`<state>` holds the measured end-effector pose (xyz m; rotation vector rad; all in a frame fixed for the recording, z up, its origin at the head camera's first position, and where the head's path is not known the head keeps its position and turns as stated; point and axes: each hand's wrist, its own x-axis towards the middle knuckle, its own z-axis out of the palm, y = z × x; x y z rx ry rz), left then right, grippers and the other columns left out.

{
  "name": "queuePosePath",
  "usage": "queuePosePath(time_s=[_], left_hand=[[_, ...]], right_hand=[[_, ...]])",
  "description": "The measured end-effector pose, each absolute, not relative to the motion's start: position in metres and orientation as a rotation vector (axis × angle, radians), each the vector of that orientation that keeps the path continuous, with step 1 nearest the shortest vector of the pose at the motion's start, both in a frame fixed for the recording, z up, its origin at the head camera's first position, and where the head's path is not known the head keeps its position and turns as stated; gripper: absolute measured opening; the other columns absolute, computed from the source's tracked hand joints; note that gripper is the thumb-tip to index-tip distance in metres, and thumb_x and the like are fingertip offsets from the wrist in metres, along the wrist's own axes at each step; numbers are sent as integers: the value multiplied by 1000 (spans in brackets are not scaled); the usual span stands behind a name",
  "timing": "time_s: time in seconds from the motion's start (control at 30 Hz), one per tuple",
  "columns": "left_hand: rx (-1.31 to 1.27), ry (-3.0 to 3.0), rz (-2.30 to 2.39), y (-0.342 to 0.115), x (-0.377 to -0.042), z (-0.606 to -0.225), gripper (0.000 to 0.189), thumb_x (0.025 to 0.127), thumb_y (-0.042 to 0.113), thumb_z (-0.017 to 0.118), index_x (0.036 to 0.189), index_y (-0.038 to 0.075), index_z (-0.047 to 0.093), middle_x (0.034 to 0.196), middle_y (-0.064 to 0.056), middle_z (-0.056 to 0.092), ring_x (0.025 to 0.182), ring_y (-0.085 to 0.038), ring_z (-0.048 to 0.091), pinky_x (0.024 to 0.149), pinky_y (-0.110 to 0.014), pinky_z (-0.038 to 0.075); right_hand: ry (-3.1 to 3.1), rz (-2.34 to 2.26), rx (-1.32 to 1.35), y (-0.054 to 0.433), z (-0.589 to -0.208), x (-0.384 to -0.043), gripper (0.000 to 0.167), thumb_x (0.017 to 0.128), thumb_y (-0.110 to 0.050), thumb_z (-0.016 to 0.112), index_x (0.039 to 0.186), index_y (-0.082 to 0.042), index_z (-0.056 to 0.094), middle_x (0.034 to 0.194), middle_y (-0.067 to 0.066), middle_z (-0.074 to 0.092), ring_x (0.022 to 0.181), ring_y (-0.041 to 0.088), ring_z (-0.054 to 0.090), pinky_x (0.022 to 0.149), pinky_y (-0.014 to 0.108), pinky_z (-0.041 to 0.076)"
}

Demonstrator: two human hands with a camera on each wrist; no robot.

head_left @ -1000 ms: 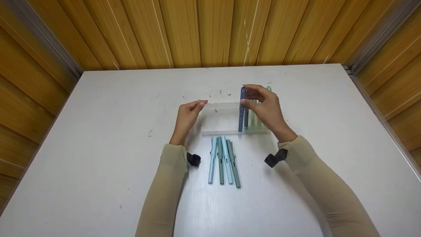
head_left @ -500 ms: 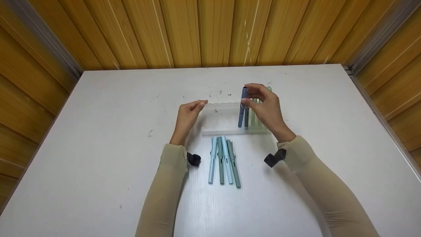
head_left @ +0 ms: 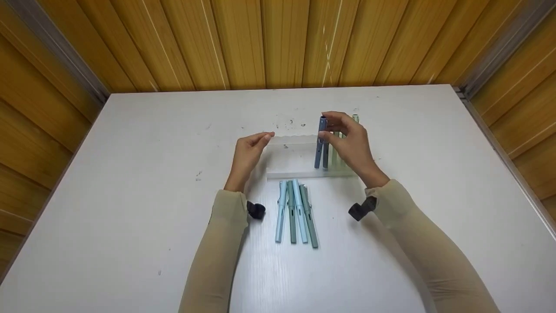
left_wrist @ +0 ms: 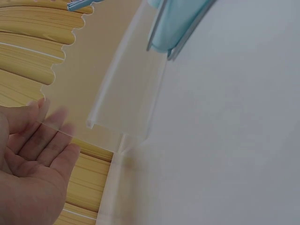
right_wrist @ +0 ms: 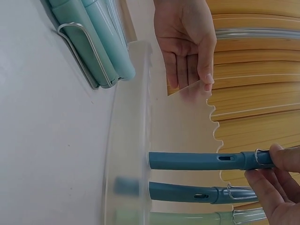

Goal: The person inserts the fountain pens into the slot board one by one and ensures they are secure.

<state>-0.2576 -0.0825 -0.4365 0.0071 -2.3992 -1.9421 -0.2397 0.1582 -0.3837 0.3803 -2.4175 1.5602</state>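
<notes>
In the head view my right hand (head_left: 352, 140) pinches a dark blue fountain pen (right_wrist: 197, 161) by its cap, between thumb and fingers. The pen is nearly upright, its lower end right at the upper edge of the front lip of a clear pen stand (head_left: 289, 174). Beside it, a second blue pen (right_wrist: 180, 192) stands with its end behind the frosted lip. Light green pens (right_wrist: 187, 218) stand further along, partly hidden by my right hand. My left hand (head_left: 248, 157) pinches the stand's scalloped back panel (left_wrist: 70, 103) at its left corner.
Two light blue pens (head_left: 280, 215) and two grey-green pens (head_left: 308, 217) lie side by side on the white table (head_left: 130, 208), just in front of the stand. Yellow wood-patterned panels (head_left: 282, 43) rise behind the table's back edge.
The held blue pen's lower end has moved up and back from in front of the stand's lip, level with the neighbouring blue pen. My left hand has stayed on the stand.
</notes>
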Motion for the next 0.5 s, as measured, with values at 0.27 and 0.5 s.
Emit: queuePosePath(time_s=[0.27,0.5], left_hand=[[23,-2400,-1935,-83,-259,-436,28,95,27,62,112,8,71,120,-6,69,123,-20,58,104,-36,45],[19,-2398,-1925,-84,-258,-437,28,95,28,61,112,9,71,120,-5,69,121,-19,59,104,-35,45]], right_hand=[[-2451,1540,402,158,-388,-242,40,87,-6,70,126,-8,61,119,7,64,105,18,62,99,33,49],[-2497,1513,411,159,-390,-243,40,89,-11,69,128,-11,61,119,7,64,105,18,63,95,29,51]])
